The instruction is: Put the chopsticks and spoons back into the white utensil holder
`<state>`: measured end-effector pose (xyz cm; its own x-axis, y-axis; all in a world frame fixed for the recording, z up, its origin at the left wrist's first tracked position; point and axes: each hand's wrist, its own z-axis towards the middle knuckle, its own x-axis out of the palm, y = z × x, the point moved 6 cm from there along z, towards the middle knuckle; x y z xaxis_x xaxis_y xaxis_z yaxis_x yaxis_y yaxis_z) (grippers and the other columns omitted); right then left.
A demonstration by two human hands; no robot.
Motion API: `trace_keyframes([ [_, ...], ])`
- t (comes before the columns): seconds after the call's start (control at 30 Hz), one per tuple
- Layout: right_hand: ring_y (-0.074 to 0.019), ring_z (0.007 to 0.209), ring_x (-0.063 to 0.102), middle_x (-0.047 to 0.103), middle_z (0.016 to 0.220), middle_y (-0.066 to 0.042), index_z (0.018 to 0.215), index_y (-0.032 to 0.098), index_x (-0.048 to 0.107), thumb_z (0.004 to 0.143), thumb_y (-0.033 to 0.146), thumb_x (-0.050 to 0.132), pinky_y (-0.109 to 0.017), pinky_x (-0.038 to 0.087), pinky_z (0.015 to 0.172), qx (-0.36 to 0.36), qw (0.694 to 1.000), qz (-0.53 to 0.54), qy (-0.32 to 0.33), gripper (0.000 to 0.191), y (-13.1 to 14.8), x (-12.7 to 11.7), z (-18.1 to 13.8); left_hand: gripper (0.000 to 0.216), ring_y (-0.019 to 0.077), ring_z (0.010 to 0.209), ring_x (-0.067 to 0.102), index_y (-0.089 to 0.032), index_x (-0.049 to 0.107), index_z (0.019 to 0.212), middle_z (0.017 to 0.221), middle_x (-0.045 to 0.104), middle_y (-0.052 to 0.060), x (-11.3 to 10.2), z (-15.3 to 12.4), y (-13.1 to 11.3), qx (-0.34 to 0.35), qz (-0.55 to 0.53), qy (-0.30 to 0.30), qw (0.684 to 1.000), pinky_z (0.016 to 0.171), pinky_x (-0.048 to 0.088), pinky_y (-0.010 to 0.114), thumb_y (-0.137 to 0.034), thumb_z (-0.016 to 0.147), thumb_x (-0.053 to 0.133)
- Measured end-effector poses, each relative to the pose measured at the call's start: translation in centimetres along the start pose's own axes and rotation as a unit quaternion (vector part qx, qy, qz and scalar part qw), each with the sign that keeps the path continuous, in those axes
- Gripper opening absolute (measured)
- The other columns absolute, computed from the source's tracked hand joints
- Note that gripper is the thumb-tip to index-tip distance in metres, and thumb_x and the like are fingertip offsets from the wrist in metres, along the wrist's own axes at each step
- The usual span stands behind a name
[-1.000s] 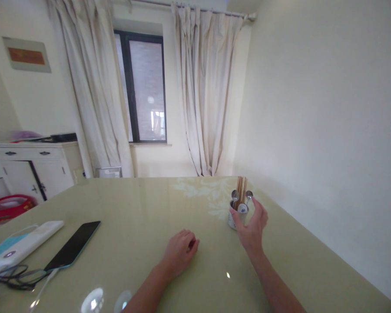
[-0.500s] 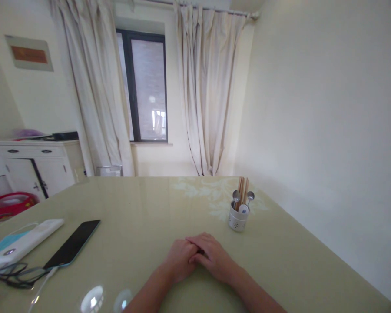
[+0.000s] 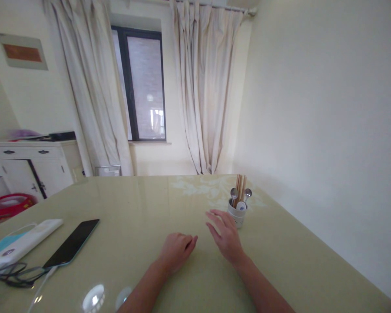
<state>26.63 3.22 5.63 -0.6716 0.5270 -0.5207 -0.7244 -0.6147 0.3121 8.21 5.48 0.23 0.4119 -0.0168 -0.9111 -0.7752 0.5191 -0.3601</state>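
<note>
Over on the table's (image 3: 133, 217) right side, just past the right hand (image 3: 226, 237), the utensil holder (image 3: 239, 218) is stood upright, chopsticks (image 3: 239, 186) and spoons (image 3: 248, 192) pointed up. It's partly blocked by that hand, so contact can't be told; fingers are splayed, nothing gripped. The left hand (image 3: 177, 251) is set farther off, loosely curled, nothing seen inside.
</note>
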Motion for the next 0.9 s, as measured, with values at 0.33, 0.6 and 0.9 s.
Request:
trace_keyframes([
  [0.33, -0.0448, 0.122, 0.053, 0.059, 0.129, -0.028, 0.144, 0.007, 0.048, 0.073, 0.074, 0.076, -0.063, 0.045, 0.103, 0.270, 0.923, -0.106, -0.254, 0.101, -10.4, -3.7, -2.1, 0.048, 0.0270, 0.089, 0.075, -0.021, 0.064, 0.120, 0.092, 0.078, 0.013, -0.1, 0.3, 2.4, -0.150, -0.031, -0.037, 0.987, 0.079, 0.047, 0.034, -0.030, 0.108, 0.018],
  [0.6, -0.0367, 0.093, 0.073, 0.074, 0.102, -0.014, 0.107, 0.019, 0.061, 0.072, 0.057, 0.077, -0.046, 0.057, 0.078, 0.321, 0.938, -0.031, -0.128, 0.054, -10.3, -0.7, -2.0, 0.042, 0.0258, 0.093, 0.071, -0.022, 0.061, 0.109, 0.094, 0.074, 0.010, -0.7, 0.5, 2.7, -0.142, -0.128, -0.114, 0.975, 0.083, 0.047, 0.035, -0.041, 0.109, 0.024],
  [0.9, -0.0343, 0.100, 0.074, 0.076, 0.110, -0.014, 0.115, 0.019, 0.060, 0.074, 0.047, 0.080, -0.042, 0.057, 0.083, 0.285, 0.954, 0.092, -0.002, 0.054, -1.8, 8.0, 0.8, 0.072, 0.0297, 0.128, 0.061, -0.014, 0.041, 0.148, 0.149, 0.056, 0.022, -0.8, 0.7, 4.0, -0.116, -0.308, -0.190, 0.925, 0.104, 0.050, 0.046, -0.060, 0.095, 0.056],
])
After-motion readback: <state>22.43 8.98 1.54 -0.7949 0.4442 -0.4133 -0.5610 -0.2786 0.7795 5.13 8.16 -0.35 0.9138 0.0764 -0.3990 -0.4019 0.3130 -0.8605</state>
